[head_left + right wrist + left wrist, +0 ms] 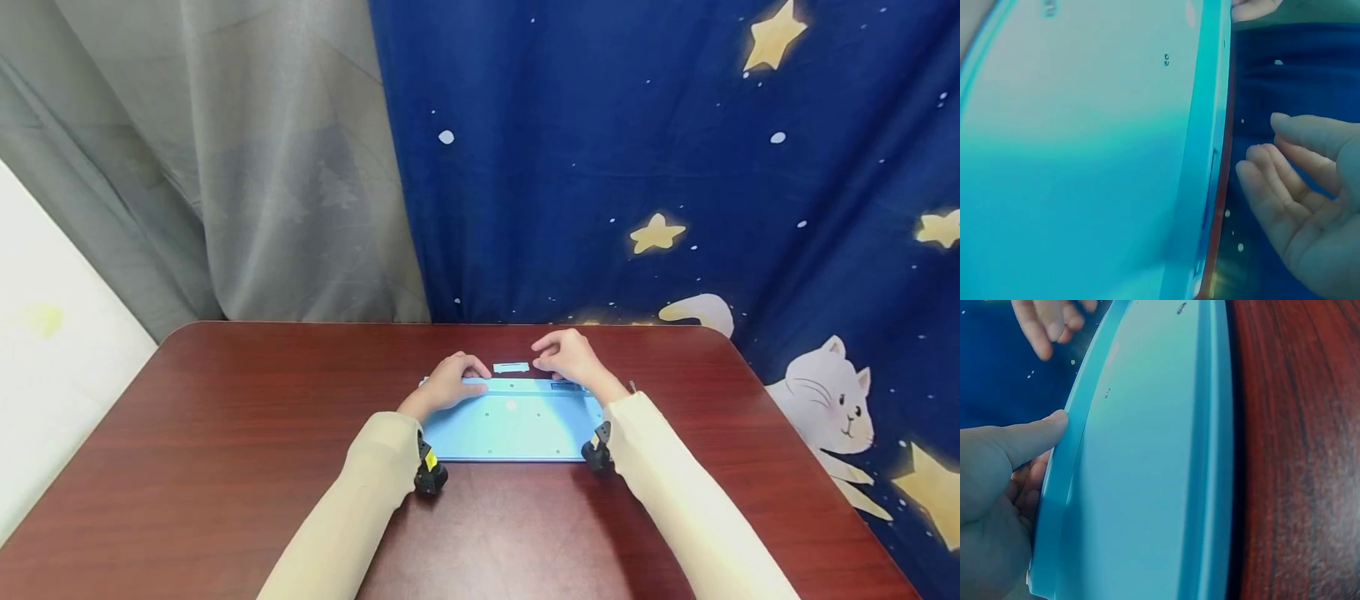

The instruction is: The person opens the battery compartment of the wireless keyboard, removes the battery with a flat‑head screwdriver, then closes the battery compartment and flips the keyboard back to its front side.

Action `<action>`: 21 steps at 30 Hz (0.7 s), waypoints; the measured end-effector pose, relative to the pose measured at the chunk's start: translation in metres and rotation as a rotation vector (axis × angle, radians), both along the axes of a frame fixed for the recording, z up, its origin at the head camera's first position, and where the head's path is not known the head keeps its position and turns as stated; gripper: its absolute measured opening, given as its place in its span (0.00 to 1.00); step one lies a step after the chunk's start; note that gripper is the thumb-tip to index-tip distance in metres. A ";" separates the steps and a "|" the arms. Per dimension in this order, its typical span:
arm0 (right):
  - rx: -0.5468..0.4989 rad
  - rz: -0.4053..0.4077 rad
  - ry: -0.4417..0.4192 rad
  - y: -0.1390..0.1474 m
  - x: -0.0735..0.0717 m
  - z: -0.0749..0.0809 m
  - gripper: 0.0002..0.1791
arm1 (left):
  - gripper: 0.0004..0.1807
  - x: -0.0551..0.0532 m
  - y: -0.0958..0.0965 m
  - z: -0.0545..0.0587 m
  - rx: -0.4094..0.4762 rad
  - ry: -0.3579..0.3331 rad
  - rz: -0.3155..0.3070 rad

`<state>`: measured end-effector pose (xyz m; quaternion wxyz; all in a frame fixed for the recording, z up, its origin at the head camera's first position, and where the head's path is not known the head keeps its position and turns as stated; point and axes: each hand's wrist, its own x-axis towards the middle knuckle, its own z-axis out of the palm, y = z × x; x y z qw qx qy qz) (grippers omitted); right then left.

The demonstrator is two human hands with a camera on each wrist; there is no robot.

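Note:
A light blue keyboard (pixel 513 429) lies face down on the table, small screws dotting its underside. Near the right end of its far edge is a dark open slot (pixel 566 386), like a battery compartment. My left hand (pixel 448 383) grips the far edge left of centre, thumb (pixel 1054 428) on top and fingers behind it. Just past that edge, between the hands, lies a small light blue cover (pixel 511 367). My right hand (pixel 570 357) is over the far edge by the slot. In the right wrist view its fingers (pixel 1269 187) are loosely bent, with nothing visible between them and the thumb.
The reddish-brown wooden table (pixel 247 450) reaches back to a grey curtain (pixel 300 167) and a blue curtain (pixel 562 167) with stars and a white cat. A white surface (pixel 52 350) stands at the left. Black wrist cameras (pixel 431 477) hang close to the keyboard's near corners.

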<state>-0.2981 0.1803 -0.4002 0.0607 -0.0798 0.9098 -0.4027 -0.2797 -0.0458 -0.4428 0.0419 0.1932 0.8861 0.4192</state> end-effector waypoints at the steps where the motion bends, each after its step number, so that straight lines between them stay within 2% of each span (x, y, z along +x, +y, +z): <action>1: 0.001 0.015 -0.001 -0.003 -0.003 0.000 0.16 | 0.06 0.000 0.000 0.000 -0.001 0.002 -0.002; 9: 0.066 0.117 0.027 -0.014 -0.023 0.000 0.15 | 0.06 0.001 0.000 0.003 -0.009 -0.011 -0.017; 15: 0.094 0.158 -0.031 -0.022 -0.031 0.000 0.13 | 0.06 -0.002 -0.001 0.001 -0.010 -0.031 -0.011; 21: 0.103 0.197 -0.083 -0.027 -0.036 -0.006 0.12 | 0.06 -0.002 0.000 0.001 -0.010 0.000 -0.034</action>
